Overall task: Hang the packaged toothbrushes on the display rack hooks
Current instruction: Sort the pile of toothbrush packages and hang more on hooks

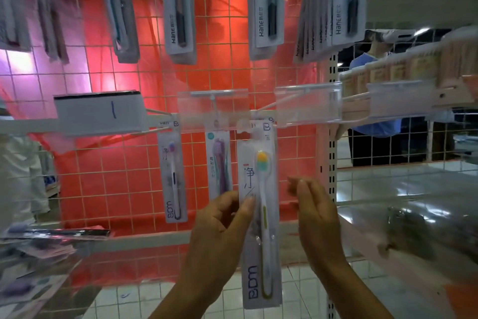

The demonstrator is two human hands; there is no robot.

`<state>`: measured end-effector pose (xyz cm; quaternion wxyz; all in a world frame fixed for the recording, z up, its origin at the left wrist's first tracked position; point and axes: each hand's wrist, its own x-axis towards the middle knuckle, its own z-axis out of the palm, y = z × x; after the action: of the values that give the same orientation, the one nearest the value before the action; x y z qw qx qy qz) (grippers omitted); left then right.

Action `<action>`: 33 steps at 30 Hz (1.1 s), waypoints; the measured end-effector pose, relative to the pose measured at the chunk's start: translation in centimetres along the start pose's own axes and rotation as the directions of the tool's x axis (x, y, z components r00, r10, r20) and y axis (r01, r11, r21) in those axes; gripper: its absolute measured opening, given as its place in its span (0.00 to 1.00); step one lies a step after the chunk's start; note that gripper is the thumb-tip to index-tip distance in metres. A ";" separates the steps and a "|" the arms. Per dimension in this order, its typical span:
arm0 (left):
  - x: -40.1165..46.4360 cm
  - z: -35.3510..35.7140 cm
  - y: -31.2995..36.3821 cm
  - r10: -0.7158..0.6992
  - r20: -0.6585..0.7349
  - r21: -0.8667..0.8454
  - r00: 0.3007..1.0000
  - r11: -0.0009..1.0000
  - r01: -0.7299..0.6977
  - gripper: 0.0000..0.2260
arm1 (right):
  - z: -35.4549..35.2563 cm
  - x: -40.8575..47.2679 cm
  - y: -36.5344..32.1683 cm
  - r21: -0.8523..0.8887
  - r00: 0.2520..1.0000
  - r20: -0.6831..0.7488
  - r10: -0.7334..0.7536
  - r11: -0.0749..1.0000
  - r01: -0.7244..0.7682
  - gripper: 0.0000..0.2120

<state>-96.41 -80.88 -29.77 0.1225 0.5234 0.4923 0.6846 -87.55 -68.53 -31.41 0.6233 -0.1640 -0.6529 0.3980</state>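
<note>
Now my left hand (219,217) pinches the yellow-headed toothbrush pack (260,217), its top at the clear label holder (213,109). Left of it hang two more packs: purple (219,163) and white (172,176). My right hand (314,215) hovers released beside it.

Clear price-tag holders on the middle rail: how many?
3. One clear holder sits above the purple toothbrush pack, one right of it, one far right. The white card may hide another.
</note>
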 end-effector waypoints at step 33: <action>5.1 3.7 -3.4 -0.039 0.018 0.022 0.999 0.999 0.038 0.08 | 0.4 3.1 0.2 0.019 0.991 0.134 0.025 0.999 -0.028 0.05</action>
<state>-96.65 -73.75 -29.63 0.1346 0.5213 0.5085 0.6720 -88.51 -66.37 -29.38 0.5743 -0.1392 -0.6868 0.4232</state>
